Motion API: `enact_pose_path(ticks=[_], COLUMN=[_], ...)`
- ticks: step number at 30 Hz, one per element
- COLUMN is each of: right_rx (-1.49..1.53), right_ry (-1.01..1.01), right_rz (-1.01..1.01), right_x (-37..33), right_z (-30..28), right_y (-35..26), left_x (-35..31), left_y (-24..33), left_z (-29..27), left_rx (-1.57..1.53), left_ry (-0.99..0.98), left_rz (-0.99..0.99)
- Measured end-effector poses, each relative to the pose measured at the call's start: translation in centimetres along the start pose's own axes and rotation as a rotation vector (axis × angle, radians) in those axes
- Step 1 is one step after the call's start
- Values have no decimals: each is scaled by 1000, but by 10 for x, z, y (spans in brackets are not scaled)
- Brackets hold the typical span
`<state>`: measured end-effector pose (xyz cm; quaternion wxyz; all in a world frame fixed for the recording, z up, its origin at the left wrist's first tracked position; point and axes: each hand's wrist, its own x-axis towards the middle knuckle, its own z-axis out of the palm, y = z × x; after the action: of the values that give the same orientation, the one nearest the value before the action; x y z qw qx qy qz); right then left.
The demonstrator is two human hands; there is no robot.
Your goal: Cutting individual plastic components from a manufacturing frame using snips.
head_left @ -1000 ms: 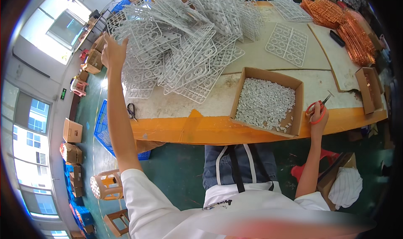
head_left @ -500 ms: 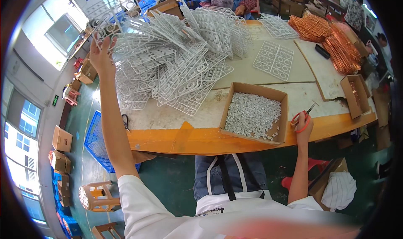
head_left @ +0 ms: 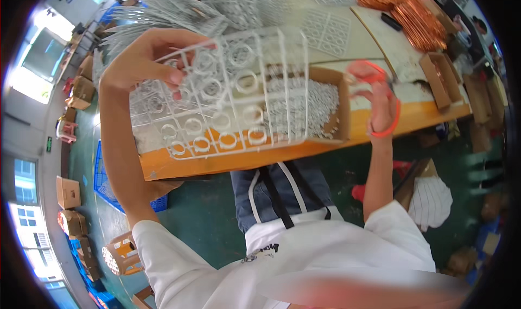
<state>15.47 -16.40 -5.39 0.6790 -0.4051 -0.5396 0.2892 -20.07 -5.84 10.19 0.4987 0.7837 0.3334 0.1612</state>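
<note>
In front of me, my left hand (head_left: 149, 59) grips a pale plastic moulded frame (head_left: 230, 94) by its upper left edge. Rows of small rings fill the frame's grid, and it is held up over the table's near edge. My right hand (head_left: 383, 105) has orange-handled scissors (head_left: 369, 70) around its fingers; motion blurs the blades. Behind the frame's right part stands a cardboard box (head_left: 343, 105) of small whitish pieces (head_left: 324, 105), partly hidden. A large heap of similar frames (head_left: 217, 5) lies at the back left.
One more frame (head_left: 325, 32) lies flat behind the box. Copper-coloured bundles (head_left: 418, 18), a black object (head_left: 391, 21) and a small open carton (head_left: 440, 84) sit at the right. A blue crate (head_left: 100, 170) is low on the left, near a stool (head_left: 124, 255).
My left hand has come from the heap toward me and right, bringing a frame with it. My right hand has risen slightly and turned with the scissors. The view has shifted.
</note>
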Motion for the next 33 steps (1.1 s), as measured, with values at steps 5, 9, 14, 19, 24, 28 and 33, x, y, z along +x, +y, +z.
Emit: enact_pose_path(ticks=[5, 9, 14, 19, 24, 28, 33], right_rx=[201, 338, 294, 578, 485, 573, 635], right_ry=[-415, -313, 51, 281, 488, 503, 627], right_rz=[349, 518, 234, 332, 190, 235, 193], right_x=[11, 3, -15, -17, -17, -11, -9], right_z=[28, 24, 16, 46, 61, 69, 75], right_y=[-9, -4, 19, 17, 17, 22, 26], left_x=[73, 103, 115, 132, 149, 154, 143], left_y=[1, -12, -61, -54, -52, -48, -42], left_z=[41, 33, 38, 85, 85, 81, 76], left_rx=[10, 103, -715, -1309, -1261, -1294, -1250], left_ry=[-429, -426, -161, -445, -549, -504, -273], left_rz=[-12, 67, 198, 512, 680, 615, 494])
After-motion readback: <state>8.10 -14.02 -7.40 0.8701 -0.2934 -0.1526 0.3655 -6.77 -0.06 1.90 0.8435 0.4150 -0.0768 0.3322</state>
